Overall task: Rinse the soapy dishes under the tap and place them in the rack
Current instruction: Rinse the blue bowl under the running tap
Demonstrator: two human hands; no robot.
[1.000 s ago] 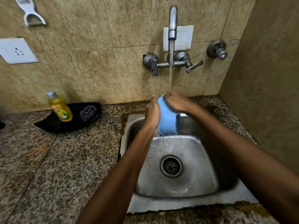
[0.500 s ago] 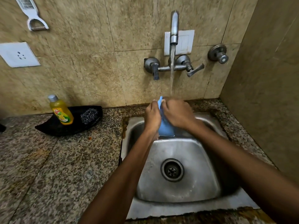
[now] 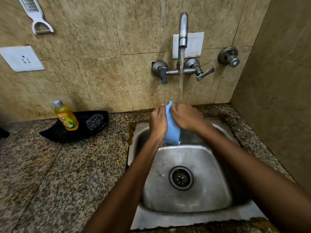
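Running water from the tap (image 3: 183,29) is met by a smooth blue dish (image 3: 172,130), half hidden, clamped between the left hand (image 3: 158,122) and right hand (image 3: 186,116) above the steel sink (image 3: 188,217).

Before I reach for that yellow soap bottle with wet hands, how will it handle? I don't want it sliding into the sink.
The yellow soap bottle looks like smooth plastic, so wet hands may slip on it. It stands upright but tall and narrow on the black tray, so a sideways nudge could tip it. It appears nearly full, so probably heavier than it looks.
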